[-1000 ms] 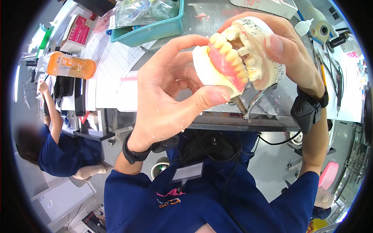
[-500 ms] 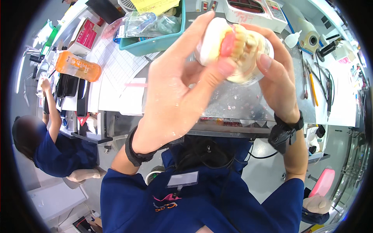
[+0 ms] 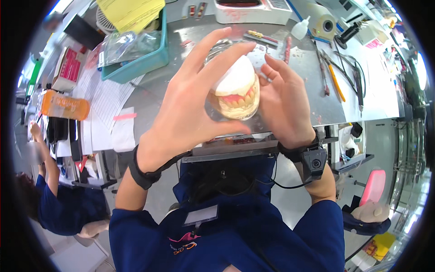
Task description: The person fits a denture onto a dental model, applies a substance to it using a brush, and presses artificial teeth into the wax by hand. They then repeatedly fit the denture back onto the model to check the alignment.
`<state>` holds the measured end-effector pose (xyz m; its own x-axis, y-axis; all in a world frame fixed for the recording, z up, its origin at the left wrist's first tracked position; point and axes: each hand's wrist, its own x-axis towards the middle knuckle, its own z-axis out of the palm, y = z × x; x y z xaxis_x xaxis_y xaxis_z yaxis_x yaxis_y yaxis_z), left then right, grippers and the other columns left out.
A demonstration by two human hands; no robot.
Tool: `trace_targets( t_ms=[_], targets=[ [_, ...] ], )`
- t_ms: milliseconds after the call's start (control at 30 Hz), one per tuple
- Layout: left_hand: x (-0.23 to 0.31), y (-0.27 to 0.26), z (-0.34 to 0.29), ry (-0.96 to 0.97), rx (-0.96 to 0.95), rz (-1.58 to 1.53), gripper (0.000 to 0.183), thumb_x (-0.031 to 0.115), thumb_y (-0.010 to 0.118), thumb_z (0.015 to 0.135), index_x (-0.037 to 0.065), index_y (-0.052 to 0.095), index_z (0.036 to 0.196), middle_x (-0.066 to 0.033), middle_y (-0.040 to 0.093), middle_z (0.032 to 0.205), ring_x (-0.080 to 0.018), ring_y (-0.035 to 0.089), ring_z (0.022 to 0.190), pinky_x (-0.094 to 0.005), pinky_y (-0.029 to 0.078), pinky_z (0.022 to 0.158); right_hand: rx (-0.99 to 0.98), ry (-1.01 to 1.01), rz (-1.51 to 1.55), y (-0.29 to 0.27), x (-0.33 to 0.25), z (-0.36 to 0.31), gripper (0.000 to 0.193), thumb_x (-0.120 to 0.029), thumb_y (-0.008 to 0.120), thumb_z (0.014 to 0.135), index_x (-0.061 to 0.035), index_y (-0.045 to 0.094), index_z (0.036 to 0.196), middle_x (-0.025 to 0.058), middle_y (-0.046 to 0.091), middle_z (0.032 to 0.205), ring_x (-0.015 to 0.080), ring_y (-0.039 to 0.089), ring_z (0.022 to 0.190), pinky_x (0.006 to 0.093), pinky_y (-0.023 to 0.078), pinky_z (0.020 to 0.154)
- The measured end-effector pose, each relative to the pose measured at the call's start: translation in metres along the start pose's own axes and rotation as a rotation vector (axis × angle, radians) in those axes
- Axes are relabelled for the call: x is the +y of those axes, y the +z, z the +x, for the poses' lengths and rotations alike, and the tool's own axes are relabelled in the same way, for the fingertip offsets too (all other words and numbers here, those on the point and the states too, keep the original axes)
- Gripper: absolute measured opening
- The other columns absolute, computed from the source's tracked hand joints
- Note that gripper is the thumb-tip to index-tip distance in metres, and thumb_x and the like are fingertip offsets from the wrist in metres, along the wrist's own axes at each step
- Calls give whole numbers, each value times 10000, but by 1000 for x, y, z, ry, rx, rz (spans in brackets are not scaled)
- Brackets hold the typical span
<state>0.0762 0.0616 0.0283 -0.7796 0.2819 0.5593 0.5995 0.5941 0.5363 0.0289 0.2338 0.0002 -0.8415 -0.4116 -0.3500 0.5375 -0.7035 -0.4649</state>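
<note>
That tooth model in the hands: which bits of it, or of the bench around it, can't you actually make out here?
- Head view: the back and underside of the tooth model are hidden by the left hand and right hand.
- The metal part behind the model is mostly covered by the left fingers.
- The tools on the bench are too small to identify.
- The person at the left edge is blurred and cut off.
</note>
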Motion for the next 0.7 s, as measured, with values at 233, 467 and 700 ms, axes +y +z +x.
trace_targets(
  t_ms=[233, 467, 700],
  targets=[
    [-15, 2, 2, -39, -39, -73, 791, 50, 846, 535, 69, 550, 1268, -112, 463, 1369, -240, 524, 1206, -352, 479, 943, -141, 68, -221, -22, -26, 1, 305, -224, 577, 924, -3, 501, 1120, 115, 577, 1084, 219, 561, 1036, 353, 468, 919],
    [-29, -2, 8, -75, -70, -357, 876, 22, 824, 552, 70, 459, 1346, -63, 455, 1343, -189, 488, 1220, -341, 452, 1002, 605, -882, -2213, -81, -140, 9, 274, -235, 654, 845, 21, 627, 937, 143, 661, 756, 231, 645, 652, 349, 486, 608],
    [-41, -6, 4, -56, -80, -367, 844, 24, 834, 526, 86, 517, 1306, -91, 459, 1354, -195, 498, 1203, -333, 488, 944, 560, -755, -2019, -98, -161, 23, 193, -156, 615, 811, 37, 615, 816, 90, 632, 677, 142, 572, 489, 299, 439, 453]
  ],
)
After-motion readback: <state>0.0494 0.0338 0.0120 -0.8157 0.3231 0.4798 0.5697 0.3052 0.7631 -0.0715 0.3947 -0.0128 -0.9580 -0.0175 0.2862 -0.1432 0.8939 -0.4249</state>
